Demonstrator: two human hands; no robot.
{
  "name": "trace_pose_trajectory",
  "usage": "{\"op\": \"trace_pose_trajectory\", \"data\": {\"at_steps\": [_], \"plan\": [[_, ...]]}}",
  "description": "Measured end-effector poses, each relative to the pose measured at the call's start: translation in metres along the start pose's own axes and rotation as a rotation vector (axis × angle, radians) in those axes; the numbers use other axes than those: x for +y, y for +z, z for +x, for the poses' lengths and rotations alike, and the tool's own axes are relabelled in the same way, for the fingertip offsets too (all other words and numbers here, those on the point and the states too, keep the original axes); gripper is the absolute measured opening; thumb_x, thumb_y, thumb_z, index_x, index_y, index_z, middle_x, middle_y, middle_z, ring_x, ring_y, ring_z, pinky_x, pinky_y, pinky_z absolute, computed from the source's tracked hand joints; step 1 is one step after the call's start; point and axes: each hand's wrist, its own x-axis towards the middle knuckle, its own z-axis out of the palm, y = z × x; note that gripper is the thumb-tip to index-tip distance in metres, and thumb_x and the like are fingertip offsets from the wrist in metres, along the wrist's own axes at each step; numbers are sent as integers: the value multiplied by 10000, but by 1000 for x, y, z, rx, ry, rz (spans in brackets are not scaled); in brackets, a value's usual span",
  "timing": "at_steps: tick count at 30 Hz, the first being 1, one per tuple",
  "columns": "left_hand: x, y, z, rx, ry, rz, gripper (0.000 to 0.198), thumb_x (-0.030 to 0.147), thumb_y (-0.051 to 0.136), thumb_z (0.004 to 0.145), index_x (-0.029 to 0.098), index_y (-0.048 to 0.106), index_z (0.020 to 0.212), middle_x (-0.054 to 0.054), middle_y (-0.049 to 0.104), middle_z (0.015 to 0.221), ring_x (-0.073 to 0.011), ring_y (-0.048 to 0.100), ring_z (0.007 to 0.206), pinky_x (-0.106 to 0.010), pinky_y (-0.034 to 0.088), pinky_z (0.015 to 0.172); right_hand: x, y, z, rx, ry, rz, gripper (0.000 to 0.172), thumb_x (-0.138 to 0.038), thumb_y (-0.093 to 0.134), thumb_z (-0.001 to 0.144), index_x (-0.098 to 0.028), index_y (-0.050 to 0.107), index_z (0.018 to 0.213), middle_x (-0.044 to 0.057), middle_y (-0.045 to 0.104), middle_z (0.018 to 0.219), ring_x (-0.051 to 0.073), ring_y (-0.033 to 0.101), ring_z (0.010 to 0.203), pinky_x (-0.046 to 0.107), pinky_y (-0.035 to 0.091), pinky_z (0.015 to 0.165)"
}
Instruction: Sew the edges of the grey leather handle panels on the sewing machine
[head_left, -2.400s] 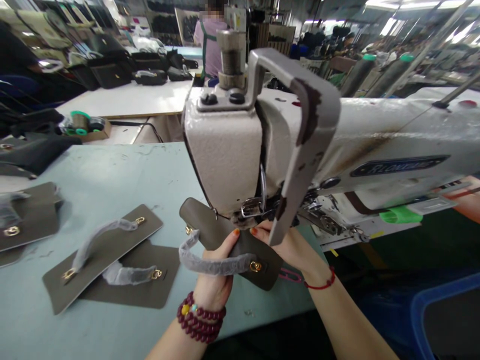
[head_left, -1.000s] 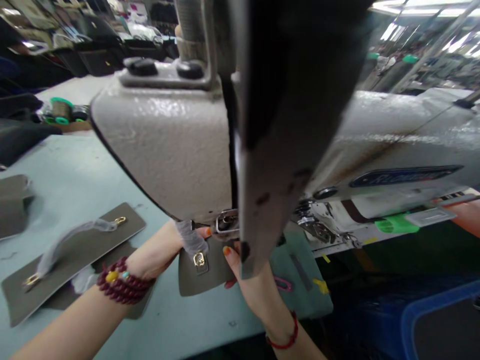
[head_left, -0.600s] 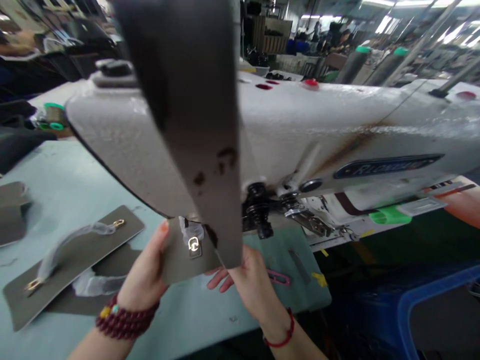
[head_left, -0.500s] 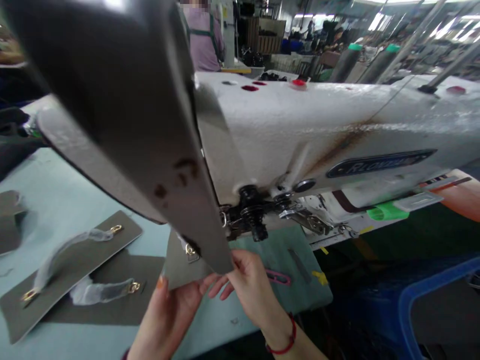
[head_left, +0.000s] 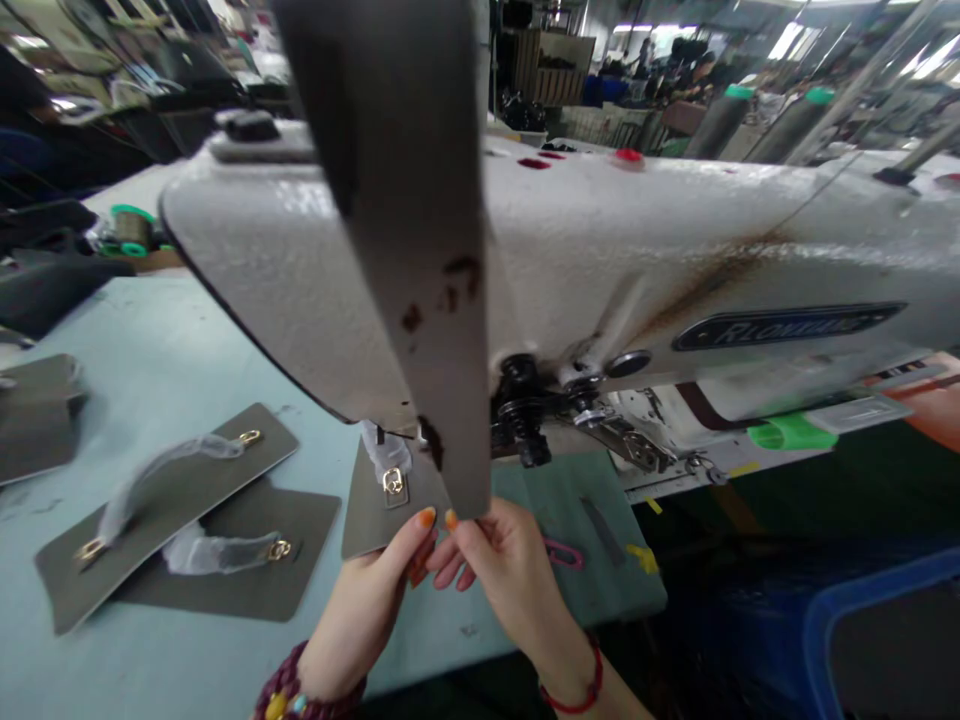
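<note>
A grey flat panel [head_left: 364, 530] with a gold buckle [head_left: 394, 484] and a clear-wrapped strap end lies under the head of a white sewing machine [head_left: 585, 230]. At its front edge, my left hand [head_left: 382, 585] is closed, thumb on top and fingers curled below. My right hand [head_left: 499, 560] is beside it, thumb and fingers drawn together near the left thumb; whatever they pinch cannot be made out. A long grey bar with brown spots [head_left: 420, 250] rises in the near foreground, hiding the needle area and part of the panel.
Two overlapping grey panels with wrapped straps [head_left: 225, 490] lie left on the pale table [head_left: 187, 340]; more grey pieces [head_left: 37, 420] lie at the far left. A pink loop-shaped tool [head_left: 562, 553] and thin blade [head_left: 602, 530] lie right. A blue bin [head_left: 817, 620] stands lower right.
The view has shifted left, and the foreground bar looks more upright. My left hand has turned, its thumb now over the panel's edge; my right thumb has come close to it.
</note>
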Motion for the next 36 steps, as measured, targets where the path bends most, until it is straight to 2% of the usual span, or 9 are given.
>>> {"op": "trace_pose_trajectory", "data": {"at_steps": [10, 19, 26, 31, 36], "plan": [[-2, 6, 0, 23, -44, -74, 400, 464, 811, 647, 110, 646, 565, -22, 557, 572, -138, 439, 595, -270, 401, 558, -3, 3, 0, 30, -25, -15, 446, -537, 548, 889, -130, 585, 708, 56, 688, 588, 99, 617, 451, 144, 415, 444], [13, 9, 12, -162, -25, -69, 436, 487, 729, 738, 139, 643, 490, -44, 606, 532, -164, 519, 602, -273, 436, 618, -16, 4, 15, 78, -52, -60, 443, -531, 564, 875, -143, 601, 665, 37, 666, 546, 108, 617, 451, 157, 438, 448], [24, 10, 24, -184, 16, -55, 401, 467, 727, 746, 135, 657, 533, -38, 614, 574, -169, 525, 656, -281, 450, 665, -22, 6, 28, 113, -57, -92, 445, -515, 545, 881, -144, 608, 643, 39, 682, 575, 101, 614, 470, 163, 449, 471], [25, 8, 33, -100, 37, -27, 393, 471, 741, 726, 109, 669, 591, -11, 551, 556, -149, 469, 608, -289, 421, 607, -9, 6, 36, 107, -51, -120, 495, -554, 516, 895, -140, 660, 666, 42, 676, 567, 105, 620, 483, 167, 457, 481], [25, 6, 42, -62, 56, -16, 392, 452, 769, 687, 127, 624, 522, 9, 483, 507, -136, 443, 570, -271, 389, 556, -2, 5, 36, 121, -69, -64, 475, -579, 523, 886, -132, 682, 869, 44, 702, 636, 113, 646, 493, 159, 443, 450]]}}
